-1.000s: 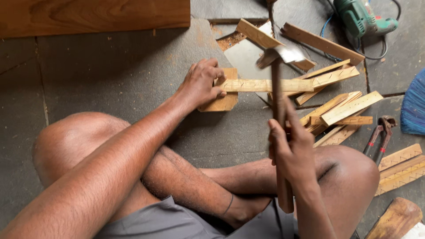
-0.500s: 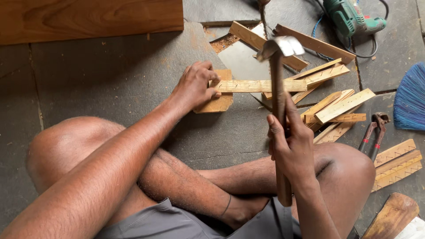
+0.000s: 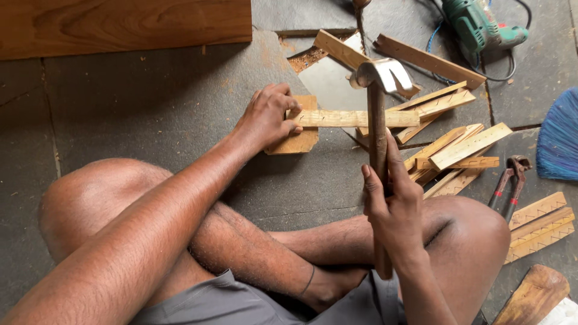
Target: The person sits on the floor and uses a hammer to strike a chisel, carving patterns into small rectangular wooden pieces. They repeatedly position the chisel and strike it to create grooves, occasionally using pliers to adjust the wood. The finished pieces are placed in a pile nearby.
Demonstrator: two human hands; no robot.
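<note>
Hammer head has risen slightly since earlier. Right hand closed around its one handle; left hand pins one wooden strip on one block, floor centre.

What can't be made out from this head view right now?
- Hammer handle's lower end: wrapped by the right hand.
- Strip end and block top: under the left hand.
- Any nail in the strip: too small.
- Power tool, broom: cut off by frame edges.
</note>
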